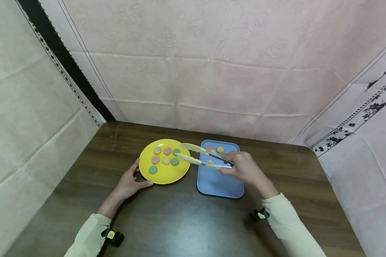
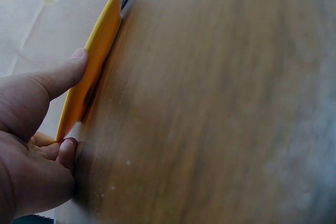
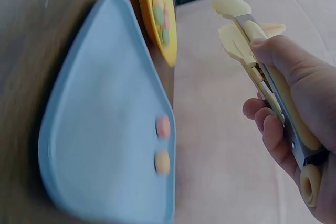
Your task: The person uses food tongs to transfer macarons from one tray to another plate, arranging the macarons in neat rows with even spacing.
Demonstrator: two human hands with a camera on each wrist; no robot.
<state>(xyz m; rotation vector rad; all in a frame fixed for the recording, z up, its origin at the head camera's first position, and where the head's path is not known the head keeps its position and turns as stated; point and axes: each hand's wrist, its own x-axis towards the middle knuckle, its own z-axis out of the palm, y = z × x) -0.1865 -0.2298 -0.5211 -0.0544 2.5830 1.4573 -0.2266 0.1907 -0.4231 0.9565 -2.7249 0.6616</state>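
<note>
With thumb at the rim and fingers at its edge, my left hand [image 1: 128, 184] grips a yellow plate [image 1: 167, 176] at its lower left. Several small round pieces in green, pink and pale yellow, like macarons, lie on it. My right hand [image 1: 242, 167] holds cream-tipped tongs [image 1: 193, 147] above a blue tray [image 1: 220, 187]. The tongs' arms stand apart with nothing between the tips, which overlap the plate's right side in the head view. On the tray's far end sit a pink piece [image 3: 163, 127] and a yellow piece [image 3: 162, 162].
Plate and tray stand side by side on a brown wooden table [image 1: 167, 221], near its far edge. Pale patterned cloth [image 1: 193, 82] hangs behind the table and along both sides. A small black device [image 1: 115, 238] is strapped at each wrist.
</note>
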